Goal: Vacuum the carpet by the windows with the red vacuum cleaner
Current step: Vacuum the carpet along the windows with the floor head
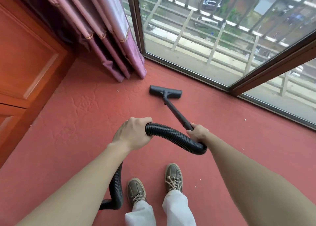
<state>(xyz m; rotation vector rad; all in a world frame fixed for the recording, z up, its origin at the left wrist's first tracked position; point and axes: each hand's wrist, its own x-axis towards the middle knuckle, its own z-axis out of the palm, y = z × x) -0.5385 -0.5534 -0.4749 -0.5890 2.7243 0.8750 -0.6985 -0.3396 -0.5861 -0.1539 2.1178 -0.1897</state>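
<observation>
**Both hands on the vacuum, floor head near the carpet's window corner**

- Right hand (198, 133): fingers clamped round the top end of the wand (176, 112), just where the hose joins it. I take this as the steering hand, since a grip there gives both push and direction.
- Left hand (133, 133): curled over the ribbed black hose (174, 137) at the top of its arch. It is probably carrying the slack so the hose neither drags nor tugs back on the wand.
- The hose bows between the two hands, drops behind the left forearm and loops onto the carpet (77, 123) beside the left shoe (136, 191). It then runs off the near edge. The cleaner's red body is not in view.
- The wand slopes down and away to the floor head (165, 92), which lies flat on the carpet near the far corner. It sits close to the curtain (111, 46) hem and the window (205, 38) frame, touching neither.
- The head lies roughly square to the glass, which suits a pass along that edge.
- Pale crumbs: one (117, 90) left of the head near the curtain, another (244, 119) by the right-hand window edge. A few more lie beside the right shoe (173, 176). Work remains.
- Both feet stand well back from the head, leaving the wand room to reach.
- Wood panelling (25, 55) borders the carpet's left edge.
</observation>
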